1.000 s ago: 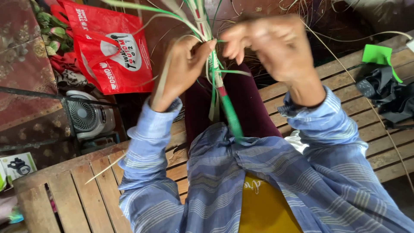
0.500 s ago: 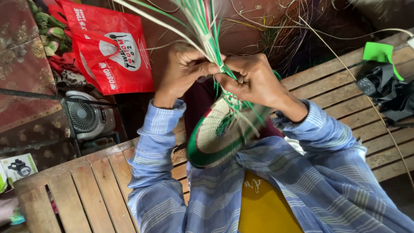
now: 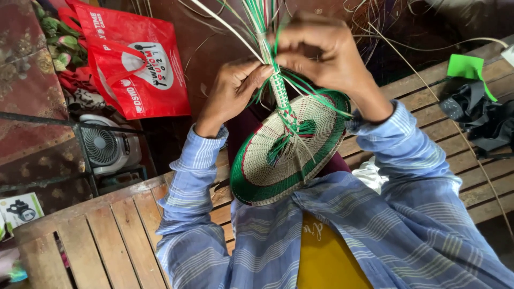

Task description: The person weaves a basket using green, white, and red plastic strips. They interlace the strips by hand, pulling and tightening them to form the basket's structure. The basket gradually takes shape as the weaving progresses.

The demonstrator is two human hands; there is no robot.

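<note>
The person sits on a slatted wooden surface [image 3: 101, 235] and holds a round woven disc [image 3: 278, 160], cream in the middle with red and green bands at its rim, tilted up over the lap. From the disc's middle a braided stem [image 3: 279, 91] of green, white and red strips rises toward the far side, ending in a loose fan of strips [image 3: 257, 16].

The left hand [image 3: 233, 91] has its fingers closed on the stem from the left, pinching it just beside the braid. The right hand [image 3: 321, 53] curls over the top of the stem, fingers closed around the strips where the braid ends.

Judging by this, the step in hand is plaiting the stem: the braid is partly made and many strips are still free. The next move would call for keeping the left pinch tight while one strip is picked out and crossed over.

A red bag [image 3: 142, 69] lies at far left, a small fan [image 3: 107, 144] beside it, dark cloth [image 3: 482, 118] at right.
</note>
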